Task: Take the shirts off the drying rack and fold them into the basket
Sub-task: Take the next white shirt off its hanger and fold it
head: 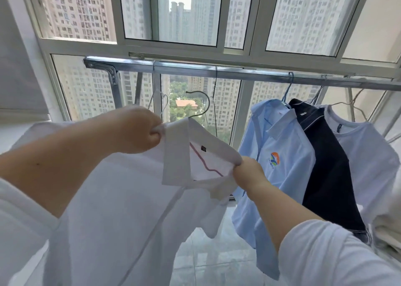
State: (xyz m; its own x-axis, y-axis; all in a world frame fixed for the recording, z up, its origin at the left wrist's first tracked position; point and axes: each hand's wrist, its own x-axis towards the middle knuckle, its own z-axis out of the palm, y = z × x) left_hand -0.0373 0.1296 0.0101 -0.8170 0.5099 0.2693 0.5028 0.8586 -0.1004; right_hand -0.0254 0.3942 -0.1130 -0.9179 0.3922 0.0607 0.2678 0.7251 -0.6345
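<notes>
We have the white polo shirt (121, 199) off the rack rail (217, 70), our left hand (138, 131) and right hand (249, 172) both pinching its collar. Next, we judge, slip out its hanger (201, 105); three shirts hang waiting.

Daylight pours through tall windows (173, 14) facing pale tower blocks (303, 14), above a glossy tiled floor (217, 253).

**One head-worn view, facing the window**

A single wide-angle camera looks forward from head height, tilted slightly up, perhaps. The hands sit close in the lower half of the frame; the rail (217, 70) crosses mid-frame, with the window (173, 14) filling the top. Straight lines bow toward the edges.
</notes>
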